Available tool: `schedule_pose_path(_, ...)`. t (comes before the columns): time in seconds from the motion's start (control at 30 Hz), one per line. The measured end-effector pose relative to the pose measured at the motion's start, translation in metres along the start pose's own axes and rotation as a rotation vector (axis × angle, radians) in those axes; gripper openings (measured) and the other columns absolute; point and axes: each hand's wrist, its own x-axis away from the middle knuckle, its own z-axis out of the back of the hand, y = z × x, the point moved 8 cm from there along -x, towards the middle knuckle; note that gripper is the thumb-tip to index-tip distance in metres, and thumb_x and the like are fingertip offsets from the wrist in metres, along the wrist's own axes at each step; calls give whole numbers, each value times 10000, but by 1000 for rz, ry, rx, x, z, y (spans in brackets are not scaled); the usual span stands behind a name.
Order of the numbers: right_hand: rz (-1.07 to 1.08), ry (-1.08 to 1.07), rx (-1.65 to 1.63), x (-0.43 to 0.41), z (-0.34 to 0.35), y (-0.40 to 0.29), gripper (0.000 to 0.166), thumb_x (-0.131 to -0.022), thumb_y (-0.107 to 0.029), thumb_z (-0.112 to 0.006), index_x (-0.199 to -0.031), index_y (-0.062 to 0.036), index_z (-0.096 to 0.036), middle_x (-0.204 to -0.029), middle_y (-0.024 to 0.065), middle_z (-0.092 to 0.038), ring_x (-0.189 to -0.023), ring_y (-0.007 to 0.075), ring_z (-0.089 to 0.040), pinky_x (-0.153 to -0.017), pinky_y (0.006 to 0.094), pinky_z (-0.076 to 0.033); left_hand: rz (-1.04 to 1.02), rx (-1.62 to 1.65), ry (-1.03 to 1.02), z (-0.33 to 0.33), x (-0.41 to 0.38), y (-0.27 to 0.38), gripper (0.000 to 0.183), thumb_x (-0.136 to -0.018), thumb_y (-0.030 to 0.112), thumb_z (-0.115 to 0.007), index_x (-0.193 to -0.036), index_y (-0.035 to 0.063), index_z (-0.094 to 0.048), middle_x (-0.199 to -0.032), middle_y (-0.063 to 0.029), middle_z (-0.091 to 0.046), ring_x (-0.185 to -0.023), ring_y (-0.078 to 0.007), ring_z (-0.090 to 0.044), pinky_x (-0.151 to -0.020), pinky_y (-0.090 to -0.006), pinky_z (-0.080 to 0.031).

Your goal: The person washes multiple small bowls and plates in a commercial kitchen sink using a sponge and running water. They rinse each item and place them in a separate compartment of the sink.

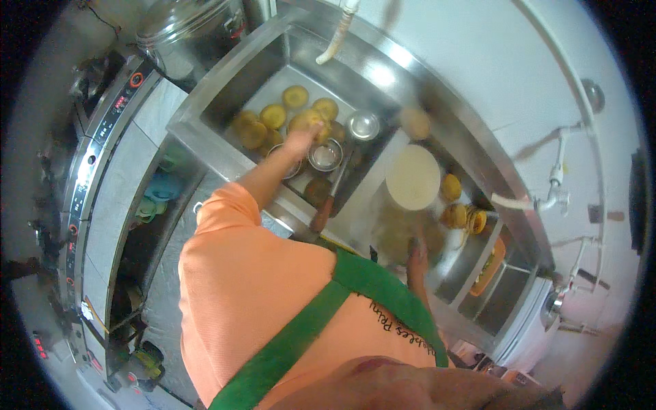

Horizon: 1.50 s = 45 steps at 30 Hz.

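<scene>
My left hand (303, 142) reaches into the left steel sink basin (328, 92), its fingers on a yellow round piece (306, 119), blurred by motion. Several similar yellow-brown round pieces (272, 117) lie around it on the basin floor. Close by are small steel bowls (363, 125) and a metal tool with a wooden handle (322, 215). My right hand (417, 253) is blurred beside a large brownish round thing (394, 230) at the middle of the sink unit. Its grip there is unclear. A pale round disc (413, 177) sits just beyond that.
Yellow round pieces (451, 187) sit in the right part of the sink. Farther right, an orange tray (489, 266) holds food bits. A white hose (338, 36) hangs over the left basin. Wall taps (556, 189) stick out at right. A counter with control panels (120, 148) runs along the left.
</scene>
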Motion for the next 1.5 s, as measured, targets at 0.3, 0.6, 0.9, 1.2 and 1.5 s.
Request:
schedule_pose_path(0.3, -430, 133, 62, 1, 28, 103, 558, -789, -208, -509, -1267, 9, -318, -1238, 225, -407, -1078, 387, -430, -918, 416, -338, 45, -1711, 225, 136, -149, -3, 344, -797, 310, -498, -1053, 85, -543, -1002, -117, -592, -936, -258, -564, -745, -375, -459)
schedule_pose_path(0.6, -42, -299, 1024, -43, 2, 176, 586, -780, -246, -518, -1304, -113, -292, -1223, 207, -415, -1033, 391, -465, -832, 435, -419, 114, -1272, 624, 202, -193, -23, 385, -796, 269, -504, -1122, 68, -466, -1057, -185, -532, -936, -292, -552, -763, -417, -461)
schedule_pose_path(0.9, -688, 202, -246, -29, 17, 150, 522, -857, -396, -409, -1267, -76, -353, -1268, 220, -367, -1122, 351, -403, -919, 406, -343, -783, -884, 123, 1, -142, -10, 275, -814, 145, -531, -1052, 40, -442, -977, -84, -499, -843, -180, -506, -734, -293, -431)
schedule_pose_path(1.2, -722, 453, -446, -19, 38, 255, 696, -798, -573, -391, -1220, -19, -404, -1197, 243, -435, -1063, 383, -449, -860, 427, -381, -511, -858, -756, -248, 77, -59, 191, -833, 167, -530, -962, 27, -527, -923, -110, -566, -859, -207, -559, -737, -302, -442)
schedule_pose_path(1.5, -1018, 339, -265, -82, -11, 339, 730, -708, -606, -481, -1113, 1, -512, -1079, 200, -540, -1006, 325, -514, -842, 408, -407, 445, -888, -912, -319, 87, -292, 225, -833, 252, -526, -944, 57, -519, -772, -34, -569, -674, -123, -534, -592, -263, -441)
